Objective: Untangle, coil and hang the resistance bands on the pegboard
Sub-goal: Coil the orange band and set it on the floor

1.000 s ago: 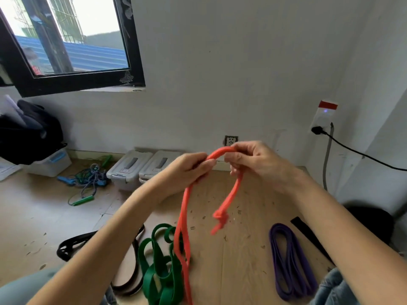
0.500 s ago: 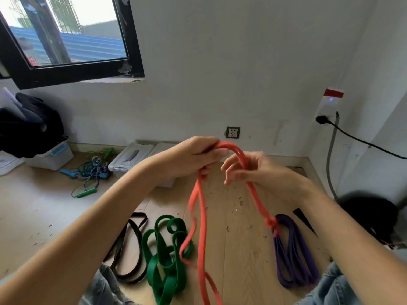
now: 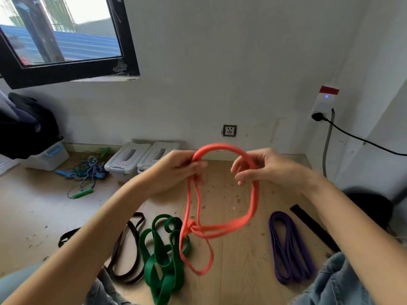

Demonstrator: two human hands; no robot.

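- Your left hand (image 3: 176, 170) is pinching the orange band (image 3: 253, 203) near the top of its loop, with the fingers curled round it.
- Your right hand (image 3: 266, 168) is hooking the other side of the same loop. The band is running over its curled fingers (image 3: 240, 170).
- You are holding the orange band up in the air between both hands, above the wooden floor (image 3: 231, 271). It is making a big ring.
- A knot (image 3: 192, 225) is sitting low on the left side of the ring, and a loose loop is hanging under it.
- I think you are working on the untangling step. The knot is not out yet.
- Next, one hand needs to go down to the knot and pull it loose.
- Both arms are reaching forward, and both hands are up at the same height.
- The green band (image 3: 160, 256), the black band (image 3: 130, 245) and the purple band (image 3: 288, 245) are lying on the floor.
- No pegboard is showing here.
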